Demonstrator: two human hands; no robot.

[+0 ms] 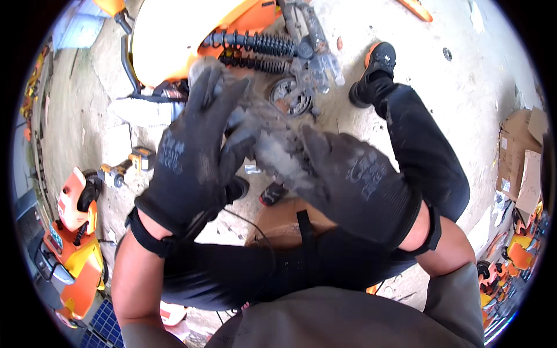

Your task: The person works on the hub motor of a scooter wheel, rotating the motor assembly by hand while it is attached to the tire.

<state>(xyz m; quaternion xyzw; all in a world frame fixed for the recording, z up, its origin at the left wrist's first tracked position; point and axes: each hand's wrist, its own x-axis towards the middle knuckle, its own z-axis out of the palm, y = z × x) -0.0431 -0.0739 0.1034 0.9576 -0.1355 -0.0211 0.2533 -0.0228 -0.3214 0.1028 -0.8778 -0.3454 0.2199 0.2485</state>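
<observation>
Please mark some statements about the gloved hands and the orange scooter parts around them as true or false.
1. Both hands wear dark knit gloves: left hand, right hand. True.
2. The black coil spring shock absorber lies on bare wood. False: it sits against the orange scooter body panel.
3. The yellow power drill is in the left hand. False: it lies on the concrete floor.
4. A black shoe with an orange heel rests on the floor. True.

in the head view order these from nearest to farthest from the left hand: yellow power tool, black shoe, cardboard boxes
1. yellow power tool, on the floor just left of the left hand
2. black shoe, upper right past the scooter parts
3. cardboard boxes, at the far right edge
</observation>
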